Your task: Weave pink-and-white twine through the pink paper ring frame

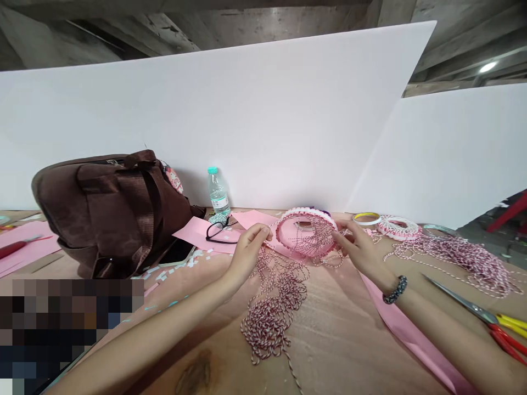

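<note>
A round pink-and-white hoop [305, 212] is held up over the table, with thin red-and-white strands crossing its inside. My right hand [361, 248] grips the hoop's right rim between thumb and fingers. To the left of the hoop, my left hand [252, 241] is closed in a pinch on red-and-white twisted cord [269, 226], close to the rim but apart from it. Below both hands a loose, tangled pile of the same cord [267, 329] lies on the table, one end trailing toward me.
A brown bag [111, 208] stands at left, a water bottle [218, 192] behind. Glasses [222, 233] lie on pink paper [193, 230]. At right are a tape roll [366, 219], another wrapped ring [398, 227], more cord [473, 260] and scissors [481, 314]. A white panel [247, 120] rises behind.
</note>
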A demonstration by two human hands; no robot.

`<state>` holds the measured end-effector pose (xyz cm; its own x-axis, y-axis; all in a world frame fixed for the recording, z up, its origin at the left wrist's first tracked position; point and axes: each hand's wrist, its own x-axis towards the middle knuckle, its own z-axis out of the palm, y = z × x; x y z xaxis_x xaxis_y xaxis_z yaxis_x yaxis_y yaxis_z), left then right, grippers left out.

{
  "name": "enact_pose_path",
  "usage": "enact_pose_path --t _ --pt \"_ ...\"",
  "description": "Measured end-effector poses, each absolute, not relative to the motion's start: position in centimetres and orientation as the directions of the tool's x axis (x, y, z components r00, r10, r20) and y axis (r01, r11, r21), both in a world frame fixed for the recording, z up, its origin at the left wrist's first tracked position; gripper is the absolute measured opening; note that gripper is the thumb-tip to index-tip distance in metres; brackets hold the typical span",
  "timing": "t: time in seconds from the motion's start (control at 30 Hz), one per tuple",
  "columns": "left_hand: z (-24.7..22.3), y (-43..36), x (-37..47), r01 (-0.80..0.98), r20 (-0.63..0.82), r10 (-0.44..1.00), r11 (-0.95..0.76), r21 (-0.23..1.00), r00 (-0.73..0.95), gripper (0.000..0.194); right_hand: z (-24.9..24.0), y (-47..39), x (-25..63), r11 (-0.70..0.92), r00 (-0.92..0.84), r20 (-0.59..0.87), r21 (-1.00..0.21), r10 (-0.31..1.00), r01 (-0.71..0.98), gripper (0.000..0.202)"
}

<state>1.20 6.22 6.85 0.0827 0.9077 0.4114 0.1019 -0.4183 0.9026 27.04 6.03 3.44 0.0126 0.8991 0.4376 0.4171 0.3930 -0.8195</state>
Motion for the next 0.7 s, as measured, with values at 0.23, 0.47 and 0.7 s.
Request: enact_pose_path --t 0.23,0.47,0.7 --pt "7.8 5.3 0.4 -0.115 0.590 0.795 -0.579 0.807 0.142 0.023 3.0 7.0 28.2 0.293 0.158 0.331 -0.930 0.930 0.222 0.038" --pt "8.9 3.1 1.8 -0.336 0.360 0.869 -0.246 0.909 0.340 0.029 3.9 6.7 28.1 0.352 0.217 0.372 -0.927 0.902 0.128 0.034" --pt "7.2 4.0 2.1 0.201 0.219 0.899 -0.311 0.929 0.379 0.015 3.8 6.0 27.4 0.507 0.170 0.552 -0.826 0.816 0.246 0.028"
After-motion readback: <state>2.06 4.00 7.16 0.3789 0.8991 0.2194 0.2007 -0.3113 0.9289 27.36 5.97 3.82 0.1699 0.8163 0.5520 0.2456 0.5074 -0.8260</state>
